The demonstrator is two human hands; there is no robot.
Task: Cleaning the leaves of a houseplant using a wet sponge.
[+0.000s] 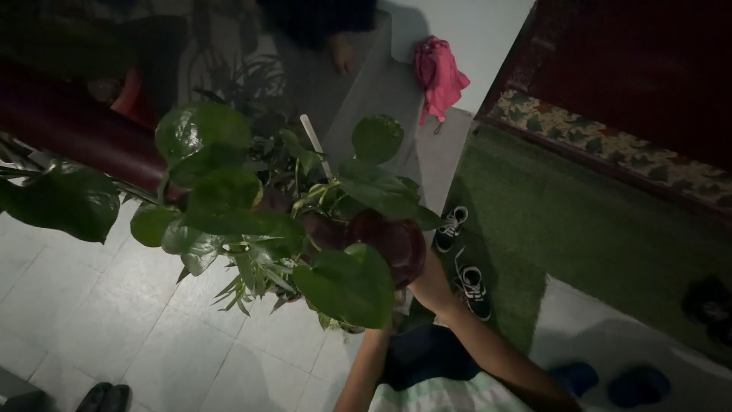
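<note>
The right hand (433,286) grips the dark red pot (393,238) of a leafy plant (252,206), held above the tiled floor (114,320). The plant leans to the left. The left hand is hidden behind leaves, so its grip cannot be told.

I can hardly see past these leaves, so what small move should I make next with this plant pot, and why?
Probably lower the pot slightly, both hands steady. The big leaves hide the white tiled floor, and shoes lie close by on the green mat.
</note>
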